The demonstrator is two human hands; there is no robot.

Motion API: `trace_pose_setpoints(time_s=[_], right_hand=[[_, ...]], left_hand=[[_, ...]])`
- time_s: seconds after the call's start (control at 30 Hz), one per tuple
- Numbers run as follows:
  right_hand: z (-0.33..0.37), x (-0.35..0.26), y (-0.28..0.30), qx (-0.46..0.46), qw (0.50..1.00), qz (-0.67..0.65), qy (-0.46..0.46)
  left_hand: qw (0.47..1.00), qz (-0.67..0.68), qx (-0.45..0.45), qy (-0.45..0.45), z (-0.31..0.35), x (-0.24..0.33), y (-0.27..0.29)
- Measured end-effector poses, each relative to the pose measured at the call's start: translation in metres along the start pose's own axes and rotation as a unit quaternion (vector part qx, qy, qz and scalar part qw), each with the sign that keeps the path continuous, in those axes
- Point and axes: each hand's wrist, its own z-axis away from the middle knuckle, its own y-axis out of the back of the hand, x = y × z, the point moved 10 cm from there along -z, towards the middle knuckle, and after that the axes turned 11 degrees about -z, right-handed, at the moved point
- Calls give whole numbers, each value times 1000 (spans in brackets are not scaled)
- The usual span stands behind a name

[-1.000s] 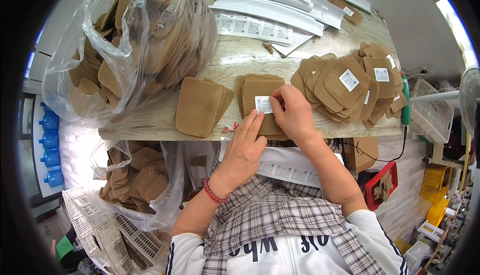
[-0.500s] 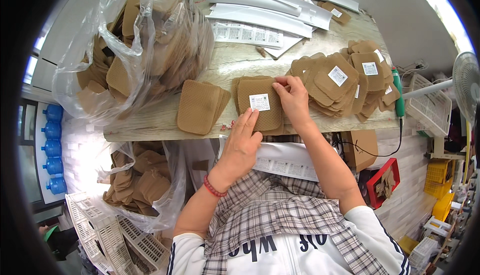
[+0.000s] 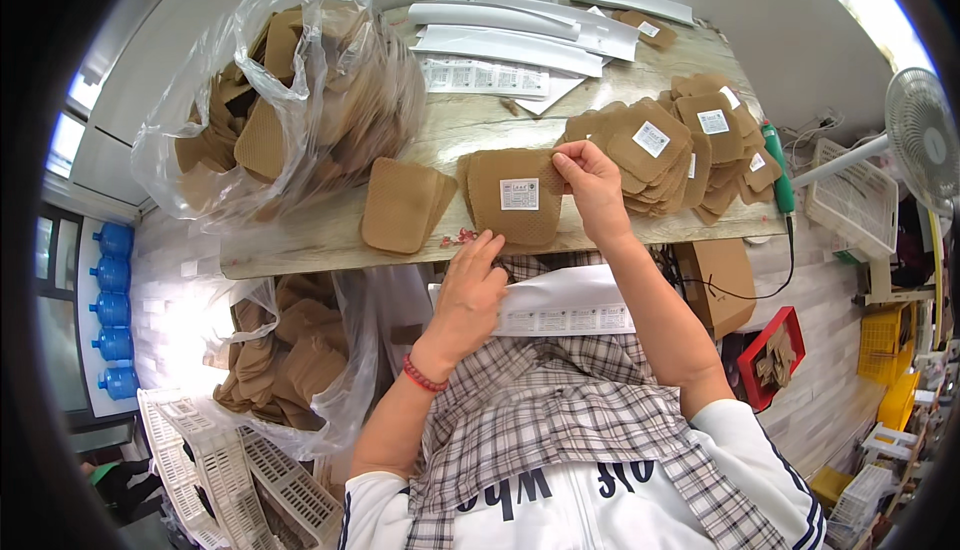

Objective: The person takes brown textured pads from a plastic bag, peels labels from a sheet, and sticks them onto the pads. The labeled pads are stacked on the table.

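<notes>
A brown textured pad [image 3: 497,218] with rounded corners and a white printed label [image 3: 519,194] lies at the table's front edge, over other pads. My right hand [image 3: 597,195] pinches its upper right corner between thumb and fingers. Just below the pad's near edge is my left hand [image 3: 465,295], fingers stretched and holding nothing I can see; a red bead bracelet circles that wrist. Across my lap rests a white label sheet [image 3: 570,295], beside the left hand. A small stack of unlabelled pads [image 3: 402,212] sits to the left.
Labelled pads [image 3: 655,150] pile up at the right, beside a green-handled corded tool [image 3: 777,165]. Plastic bags of pads stand on the table [image 3: 330,110] and below it [image 3: 290,360]. Label sheets [image 3: 500,45] lie at the back. A red box [image 3: 772,360] and white crates [image 3: 205,460] are lower down.
My left hand has come off the label and drawn back toward me. My right hand still grips the pad's corner. The whole view has shifted slightly.
</notes>
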Motion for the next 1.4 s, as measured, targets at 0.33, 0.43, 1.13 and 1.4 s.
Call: trace_pose_setpoints(time_s=[0.33, 0.43, 1.13, 1.4], right_hand=[[2, -58, 42, 23, 1000, 20, -5], [12, -46, 39, 3, 1000, 3, -18], [75, 22, -12, -105, 989, 22, -100], [113, -33, -13, -68, 950, 228, 204]], left_hand=[[1000, 15, -2, 19, 24, 2, -4], [999, 25, 1, 42, 27, 3, 0], [480, 811, 59, 330, 34, -16, -62], [501, 802, 92, 312, 35, -9, -60]])
